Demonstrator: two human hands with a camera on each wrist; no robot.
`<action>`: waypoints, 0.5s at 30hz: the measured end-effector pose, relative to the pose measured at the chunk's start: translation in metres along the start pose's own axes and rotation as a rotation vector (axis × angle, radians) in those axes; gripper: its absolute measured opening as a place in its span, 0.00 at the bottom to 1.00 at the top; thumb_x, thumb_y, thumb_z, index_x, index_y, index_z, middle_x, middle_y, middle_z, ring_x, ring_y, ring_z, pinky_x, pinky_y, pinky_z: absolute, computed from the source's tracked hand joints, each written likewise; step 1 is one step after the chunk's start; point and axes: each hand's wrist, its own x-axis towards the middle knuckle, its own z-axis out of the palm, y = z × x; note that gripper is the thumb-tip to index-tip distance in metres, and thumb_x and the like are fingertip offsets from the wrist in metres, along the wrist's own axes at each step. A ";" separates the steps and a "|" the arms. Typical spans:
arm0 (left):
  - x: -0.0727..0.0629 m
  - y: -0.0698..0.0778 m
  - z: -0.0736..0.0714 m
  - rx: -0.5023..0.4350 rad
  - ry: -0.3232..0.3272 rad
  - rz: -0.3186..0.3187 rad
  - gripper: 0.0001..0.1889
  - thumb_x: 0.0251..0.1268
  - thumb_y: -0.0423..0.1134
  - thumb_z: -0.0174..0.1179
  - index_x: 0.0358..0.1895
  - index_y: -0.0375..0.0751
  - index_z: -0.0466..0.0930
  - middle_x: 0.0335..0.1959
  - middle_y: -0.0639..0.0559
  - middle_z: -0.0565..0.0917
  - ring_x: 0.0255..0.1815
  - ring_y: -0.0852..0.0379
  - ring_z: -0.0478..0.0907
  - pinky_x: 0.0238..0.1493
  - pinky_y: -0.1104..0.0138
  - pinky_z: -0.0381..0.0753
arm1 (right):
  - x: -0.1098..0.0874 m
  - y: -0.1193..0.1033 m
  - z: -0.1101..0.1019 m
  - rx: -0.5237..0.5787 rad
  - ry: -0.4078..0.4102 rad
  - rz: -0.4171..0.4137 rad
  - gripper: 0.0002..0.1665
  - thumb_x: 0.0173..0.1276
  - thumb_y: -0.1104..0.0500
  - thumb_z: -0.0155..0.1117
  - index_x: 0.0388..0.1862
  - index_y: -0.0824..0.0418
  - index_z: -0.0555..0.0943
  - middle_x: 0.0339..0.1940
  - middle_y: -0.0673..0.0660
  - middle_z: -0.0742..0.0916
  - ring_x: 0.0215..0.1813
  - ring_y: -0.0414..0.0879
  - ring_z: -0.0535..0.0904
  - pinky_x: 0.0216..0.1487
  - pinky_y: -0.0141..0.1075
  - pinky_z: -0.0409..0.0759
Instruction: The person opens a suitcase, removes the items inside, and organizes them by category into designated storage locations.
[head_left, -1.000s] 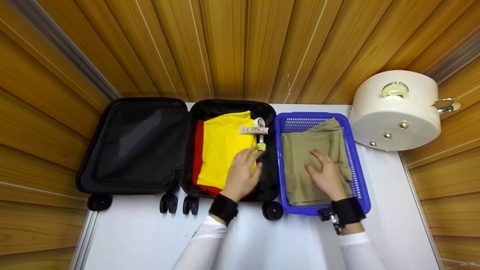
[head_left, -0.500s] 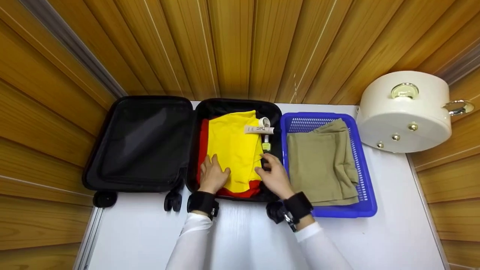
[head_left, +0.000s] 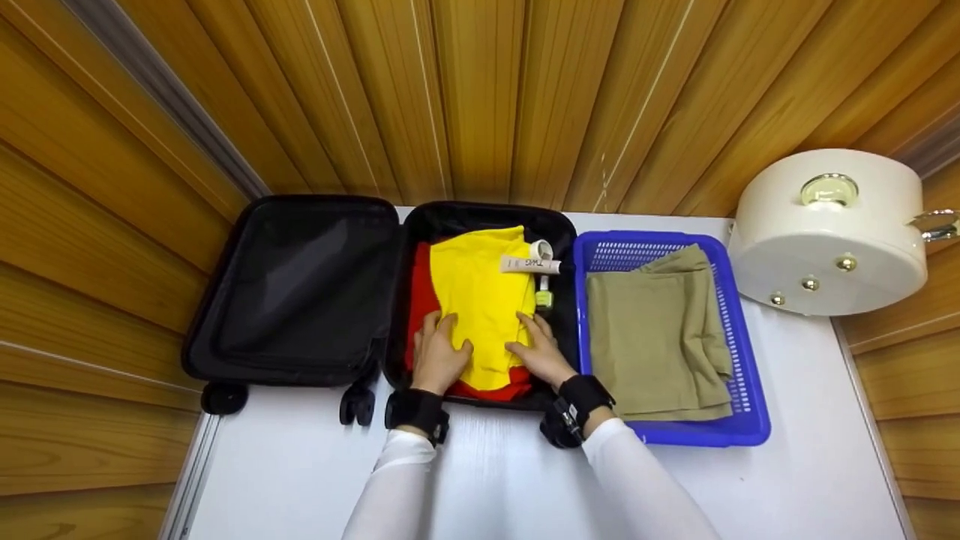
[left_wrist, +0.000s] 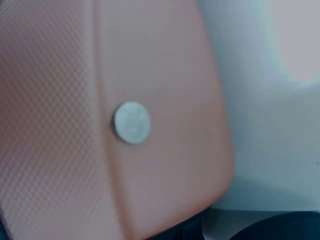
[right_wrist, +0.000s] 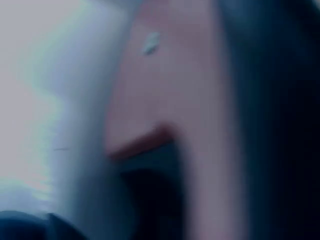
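Observation:
In the head view a yellow garment (head_left: 484,292) lies on a red one (head_left: 421,277) inside the right half of an opened suitcase (head_left: 446,214). My left hand (head_left: 441,358) rests at the yellow garment's lower left, fingers spread. At its right edge my right hand (head_left: 541,354) touches the cloth with fingers extended and thumb apart. A white tube (head_left: 529,265), a white ring-shaped item (head_left: 540,250) and a small bottle with yellow-green contents (head_left: 544,298) lie on and beside the garment's upper right. Neither wrist view shows the hands; the left one shows the suitcase's pinkish outer shell (left_wrist: 165,165).
The suitcase's black lid half (head_left: 300,292) lies open on the left. A blue plastic basket (head_left: 750,390) with a folded khaki garment (head_left: 645,345) stands to the right. Beyond it is a white round case (head_left: 825,232) with metal knobs. Wood-patterned walls (head_left: 480,105) enclose the white surface.
The left hand moved from the garment's right side to its lower left. The right hand left the basket for the yellow garment's right edge. The whole head view shifted slightly.

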 end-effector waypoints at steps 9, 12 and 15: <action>-0.002 -0.001 0.000 -0.120 0.078 0.190 0.24 0.59 0.23 0.65 0.61 0.31 0.81 0.57 0.35 0.75 0.55 0.36 0.79 0.59 0.50 0.80 | 0.001 -0.010 0.008 0.059 0.077 -0.027 0.37 0.70 0.61 0.66 0.76 0.68 0.69 0.70 0.74 0.67 0.73 0.68 0.66 0.77 0.55 0.61; -0.002 -0.001 0.000 -0.187 0.029 0.138 0.26 0.57 0.23 0.62 0.62 0.32 0.81 0.56 0.34 0.75 0.57 0.35 0.77 0.63 0.49 0.77 | 0.003 -0.010 0.011 0.039 0.086 -0.029 0.37 0.69 0.63 0.65 0.76 0.69 0.69 0.70 0.75 0.69 0.73 0.67 0.66 0.77 0.54 0.61; -0.001 0.000 -0.002 -0.238 -0.031 0.079 0.27 0.56 0.27 0.62 0.64 0.36 0.81 0.58 0.34 0.76 0.59 0.37 0.76 0.64 0.49 0.75 | 0.005 -0.010 0.012 0.027 0.107 -0.031 0.37 0.65 0.68 0.65 0.74 0.70 0.70 0.71 0.74 0.70 0.73 0.66 0.67 0.77 0.53 0.63</action>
